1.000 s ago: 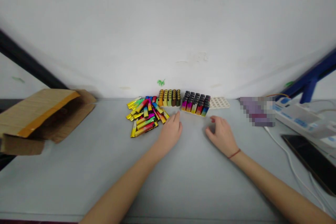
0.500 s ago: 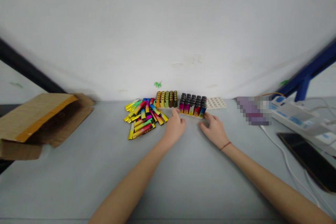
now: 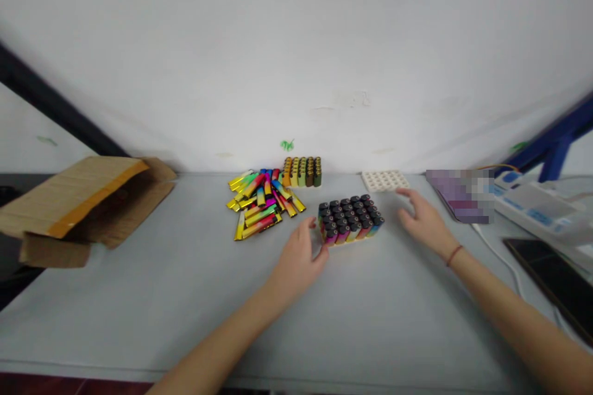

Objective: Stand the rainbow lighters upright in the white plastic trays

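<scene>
A tray of black-topped, multicoloured lighters point(image 3: 351, 220), packed upright in rows, stands in the middle of the table. My left hand point(image 3: 299, 256) is at the tray's left end, its thumb on the near corner and fingers along the side. To the right, my right hand point(image 3: 424, 222) is held off the lighters with fingers apart and nothing in them. Its fingertips are close to a white tray with rows of holes point(image 3: 385, 181). Behind my left hand lies a loose pile of shiny gold and rainbow pieces point(image 3: 259, 200), which look like lighter bodies.
A block of upright gold-toned pieces point(image 3: 302, 171) stands against the wall. An open cardboard box point(image 3: 78, 197) lies at the left. On the right are a power strip point(image 3: 537, 210), a phone point(image 3: 551, 284), a white cable point(image 3: 498, 256) and a partly blurred purple item point(image 3: 456, 197).
The tray of black-topped lighters has come nearer and turned slightly, with my left hand at its end. My right hand has left it and moved right, towards the white tray.
</scene>
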The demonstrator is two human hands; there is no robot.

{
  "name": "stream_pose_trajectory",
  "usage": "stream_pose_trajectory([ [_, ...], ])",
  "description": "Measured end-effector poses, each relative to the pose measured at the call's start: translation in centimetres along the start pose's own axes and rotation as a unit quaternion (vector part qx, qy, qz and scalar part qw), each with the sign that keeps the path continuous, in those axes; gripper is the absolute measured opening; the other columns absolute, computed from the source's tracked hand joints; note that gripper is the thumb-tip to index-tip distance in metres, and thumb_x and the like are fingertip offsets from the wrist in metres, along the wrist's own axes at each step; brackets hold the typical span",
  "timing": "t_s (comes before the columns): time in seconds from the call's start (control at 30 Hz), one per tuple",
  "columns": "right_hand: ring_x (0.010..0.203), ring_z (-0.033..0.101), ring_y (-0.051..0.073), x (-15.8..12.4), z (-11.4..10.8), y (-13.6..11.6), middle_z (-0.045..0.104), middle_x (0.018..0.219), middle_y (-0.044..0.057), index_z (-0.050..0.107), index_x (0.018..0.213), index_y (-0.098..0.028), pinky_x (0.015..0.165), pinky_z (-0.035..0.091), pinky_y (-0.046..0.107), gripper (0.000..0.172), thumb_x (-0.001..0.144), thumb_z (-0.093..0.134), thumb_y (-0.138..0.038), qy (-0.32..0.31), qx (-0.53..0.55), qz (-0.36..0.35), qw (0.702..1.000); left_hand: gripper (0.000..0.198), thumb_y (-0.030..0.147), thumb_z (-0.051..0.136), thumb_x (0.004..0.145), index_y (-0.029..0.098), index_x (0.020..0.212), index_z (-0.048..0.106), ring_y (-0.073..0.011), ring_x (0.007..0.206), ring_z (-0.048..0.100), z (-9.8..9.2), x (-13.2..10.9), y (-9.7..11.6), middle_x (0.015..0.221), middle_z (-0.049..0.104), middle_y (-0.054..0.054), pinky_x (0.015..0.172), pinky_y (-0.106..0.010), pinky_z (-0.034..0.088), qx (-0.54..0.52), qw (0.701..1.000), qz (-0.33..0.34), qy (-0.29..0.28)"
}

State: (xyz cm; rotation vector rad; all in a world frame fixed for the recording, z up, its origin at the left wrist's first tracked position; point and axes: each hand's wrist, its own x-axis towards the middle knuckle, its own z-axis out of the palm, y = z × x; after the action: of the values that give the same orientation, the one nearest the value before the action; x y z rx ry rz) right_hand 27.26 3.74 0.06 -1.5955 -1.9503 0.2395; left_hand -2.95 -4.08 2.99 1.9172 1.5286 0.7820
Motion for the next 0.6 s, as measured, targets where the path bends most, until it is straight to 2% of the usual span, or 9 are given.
stream_pose_trajectory([
  [0.07, 0.131, 0.049, 0.041, 2.6, 0.4, 1.6, 0.054, 0.137, 0.029, 0.052, 0.131, -0.002, 0.107, 0.04, 0.057, 0.057, 0.083, 0.051, -0.032, 0.037, -0.064, -0.006, 0.997, 0.062, 0.023, 0.057, 0.082, 0.012, 0.139, 0.036, -0.031, 0.126, 0.055, 0.6, 0.4, -0.3, 0.133, 0.056, -0.021, 0.104, -0.05, 0.046, -0.015, 1.0, 0.021, 0.012],
  [0.1, 0.129, 0.049, 0.043, 3.6, 0.9, 2.0, 0.054, 0.135, 0.03, 0.055, 0.129, -0.001, 0.106, 0.041, 0.058, 0.056, 0.084, 0.051, -0.034, 0.038, -0.079, -0.004, 0.996, 0.066, 0.023, 0.058, 0.082, 0.011, 0.142, 0.033, -0.0317, 0.129, 0.052, 0.9, 0.6, -0.5, 0.135, 0.054, -0.022, 0.106, -0.051, 0.044, -0.022, 0.999, 0.027, 0.014],
  [0.2, 0.122, 0.056, 0.038, 5.0, 3.6, 1.5, 0.057, 0.132, 0.026, 0.062, 0.124, -0.008, 0.104, 0.044, 0.055, 0.047, 0.089, 0.045, -0.033, 0.033, -0.086, -0.018, 0.996, 0.074, 0.024, 0.061, 0.082, 0.012, 0.148, 0.029, -0.033, 0.133, 0.048, 1.4, 0.7, -1.0, 0.141, 0.05, -0.023, 0.11, -0.054, 0.041, -0.035, 0.998, 0.045, 0.01],
  [0.3, 0.121, 0.056, 0.036, 5.3, 6.5, -0.4, 0.057, 0.133, 0.021, 0.067, 0.122, -0.014, 0.104, 0.045, 0.051, 0.043, 0.091, 0.047, -0.036, 0.029, -0.061, -0.046, 0.997, 0.076, 0.03, 0.065, 0.084, 0.015, 0.149, 0.029, -0.0338, 0.134, 0.047, 1.4, 0.7, -1.7, 0.143, 0.049, -0.022, 0.11, -0.056, 0.041, -0.052, 0.998, 0.044, 0.004],
  [0.4, 0.115, 0.058, 0.035, 6.2, 8.2, -1.9, 0.06, 0.129, 0.017, 0.071, 0.117, -0.02, 0.101, 0.046, 0.052, 0.039, 0.092, 0.048, -0.038, 0.021, -0.042, -0.054, 0.997, 0.077, 0.03, 0.067, 0.083, 0.015, 0.149, 0.03, -0.0342, 0.136, 0.046, 1.1, 0.8, -2.0, 0.145, 0.048, -0.022, 0.11, -0.057, 0.041, -0.059, 0.998, 0.031, -0.003],
  [0.5, 0.111, 0.059, 0.035, 7.5, 8.3, -2.5, 0.063, 0.125, 0.014, 0.073, 0.114, -0.025, 0.098, 0.047, 0.055, 0.037, 0.092, 0.049, -0.042, 0.011, -0.018, -0.057, 0.998, 0.077, 0.028, 0.068, 0.083, 0.015, 0.149, 0.032, -0.0341, 0.136, 0.046, 1.0, 1.0, -2.0, 0.145, 0.048, -0.022, 0.111, -0.057, 0.041, -0.062, 0.998, 0.034, 0.0],
  [0.6, 0.109, 0.062, 0.032, 8.0, 6.6, -2.5, 0.066, 0.12, 0.014, 0.073, 0.113, -0.023, 0.099, 0.048, 0.052, 0.043, 0.095, 0.044, -0.048, -0.01, 0.017, -0.073, 0.997, 0.075, 0.027, 0.066, 0.084, 0.013, 0.15, 0.033, -0.0341, 0.136, 0.046, 1.0, 1.2, -2.0, 0.145, 0.048, -0.023, 0.112, -0.057, 0.04, -0.06, 0.997, 0.04, 0.0],
])
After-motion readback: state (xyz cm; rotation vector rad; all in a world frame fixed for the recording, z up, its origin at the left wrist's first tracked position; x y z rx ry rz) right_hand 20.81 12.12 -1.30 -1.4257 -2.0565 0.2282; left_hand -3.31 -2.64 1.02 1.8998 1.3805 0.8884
